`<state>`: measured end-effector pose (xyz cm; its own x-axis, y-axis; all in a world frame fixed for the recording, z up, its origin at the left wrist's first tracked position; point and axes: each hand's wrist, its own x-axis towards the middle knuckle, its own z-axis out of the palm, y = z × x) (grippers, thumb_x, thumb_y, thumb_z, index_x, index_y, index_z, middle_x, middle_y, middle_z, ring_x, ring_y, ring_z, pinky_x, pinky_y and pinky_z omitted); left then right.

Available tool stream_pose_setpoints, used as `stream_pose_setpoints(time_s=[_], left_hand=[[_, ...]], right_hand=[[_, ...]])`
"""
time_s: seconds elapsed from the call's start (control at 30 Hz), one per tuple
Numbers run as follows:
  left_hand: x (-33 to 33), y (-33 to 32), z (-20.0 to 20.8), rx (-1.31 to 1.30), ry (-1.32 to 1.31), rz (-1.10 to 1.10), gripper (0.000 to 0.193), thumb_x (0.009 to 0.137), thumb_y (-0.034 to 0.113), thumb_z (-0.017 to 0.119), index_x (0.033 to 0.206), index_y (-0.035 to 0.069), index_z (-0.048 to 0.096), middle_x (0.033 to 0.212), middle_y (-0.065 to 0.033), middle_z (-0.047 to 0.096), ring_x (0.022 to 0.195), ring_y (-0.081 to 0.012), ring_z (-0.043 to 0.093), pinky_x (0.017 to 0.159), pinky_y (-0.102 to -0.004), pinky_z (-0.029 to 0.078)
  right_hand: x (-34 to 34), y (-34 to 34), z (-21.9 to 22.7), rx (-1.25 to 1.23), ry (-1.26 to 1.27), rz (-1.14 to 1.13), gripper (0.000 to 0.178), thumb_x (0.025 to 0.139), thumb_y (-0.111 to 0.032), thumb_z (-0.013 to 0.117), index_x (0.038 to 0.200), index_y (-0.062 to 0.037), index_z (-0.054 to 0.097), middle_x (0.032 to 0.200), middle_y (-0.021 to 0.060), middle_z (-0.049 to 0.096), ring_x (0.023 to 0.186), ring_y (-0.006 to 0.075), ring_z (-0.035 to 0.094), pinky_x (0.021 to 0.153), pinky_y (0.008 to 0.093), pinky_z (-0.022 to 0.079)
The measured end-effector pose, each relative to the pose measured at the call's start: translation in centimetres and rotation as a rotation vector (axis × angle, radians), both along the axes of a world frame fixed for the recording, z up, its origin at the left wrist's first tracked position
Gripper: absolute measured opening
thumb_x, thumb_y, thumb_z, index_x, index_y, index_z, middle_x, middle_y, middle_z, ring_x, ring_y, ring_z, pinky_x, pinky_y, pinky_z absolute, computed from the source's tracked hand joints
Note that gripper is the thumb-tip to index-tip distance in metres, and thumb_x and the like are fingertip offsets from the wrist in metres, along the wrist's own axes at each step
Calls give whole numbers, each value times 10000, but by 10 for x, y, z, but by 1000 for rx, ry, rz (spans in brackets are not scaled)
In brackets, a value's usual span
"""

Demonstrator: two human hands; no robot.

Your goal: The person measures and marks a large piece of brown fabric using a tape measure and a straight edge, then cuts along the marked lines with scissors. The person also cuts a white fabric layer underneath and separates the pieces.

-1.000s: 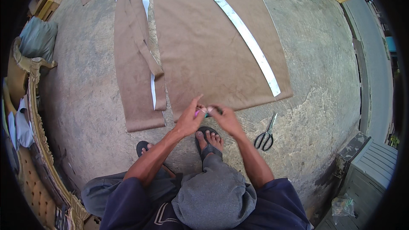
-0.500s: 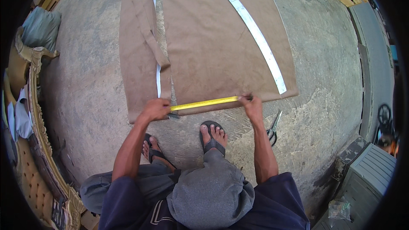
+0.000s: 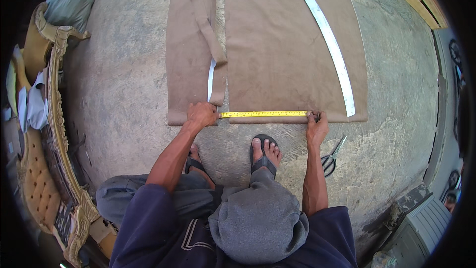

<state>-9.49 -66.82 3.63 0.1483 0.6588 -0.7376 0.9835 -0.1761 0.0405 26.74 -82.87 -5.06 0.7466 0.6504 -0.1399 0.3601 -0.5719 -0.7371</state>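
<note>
Brown fabric (image 3: pixel 287 54) lies spread on the concrete floor, with a narrower brown piece (image 3: pixel 186 64) on its left and a gap between them. A yellow tape measure (image 3: pixel 263 114) is stretched straight along the near edge, across the gap. My left hand (image 3: pixel 202 113) is closed on the tape's left end, over the narrower piece. At the other end, my right hand (image 3: pixel 317 127) pinches the tape by the wide piece's near edge. On the wide piece rests a long, pale, slightly curved strip (image 3: pixel 327 32). A folded brown strip (image 3: pixel 210 44) with white backing lies on the narrower piece.
Scissors (image 3: pixel 333 158) lie on the floor to the right of my right foot (image 3: pixel 266 154). A carved gold furniture frame (image 3: pixel 58 114) and a tufted panel (image 3: pixel 39 181) stand at left, below a grey bag (image 3: pixel 70 4). A grey cabinet (image 3: pixel 421 231) is at lower right.
The view has shifted, so the scene sits farther right. The tape, blurred and slanting before, now lies straight and level along the edge. My right hand has moved slightly away from my left.
</note>
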Motion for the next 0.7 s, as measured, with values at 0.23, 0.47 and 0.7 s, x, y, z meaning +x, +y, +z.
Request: stream_pose_setpoints(time_s=[0.23, 0.47, 0.7], left_hand=[[1, 3, 1, -33, 37, 19, 343, 908, 516, 683, 1075, 244, 808, 1066, -112, 770, 1041, -342, 705, 1018, -532, 448], [-3, 5, -2, -16, 28, -6, 325, 896, 515, 691, 1064, 266, 814, 1101, -86, 771, 1083, -313, 700, 999, -526, 459], [-12, 8, -10, -55, -38, 15, 335, 871, 522, 710, 1042, 256, 819, 1048, -97, 775, 1028, -334, 711, 951, -500, 498]], right_hand=[[-1, -1, -6, 22, 4, -5, 213, 850, -156, 800, 987, -25, 703, 902, 166, 703, 825, 321, 680, 770, 420, 517], [-1, 1, 2, -27, -70, 21, 215, 855, -178, 795, 992, -32, 716, 904, 168, 704, 827, 328, 678, 772, 420, 523], [-2, -2, 8, -37, 41, -28, 222, 875, -199, 774, 1011, -27, 741, 920, 169, 721, 835, 309, 695, 788, 404, 530]])
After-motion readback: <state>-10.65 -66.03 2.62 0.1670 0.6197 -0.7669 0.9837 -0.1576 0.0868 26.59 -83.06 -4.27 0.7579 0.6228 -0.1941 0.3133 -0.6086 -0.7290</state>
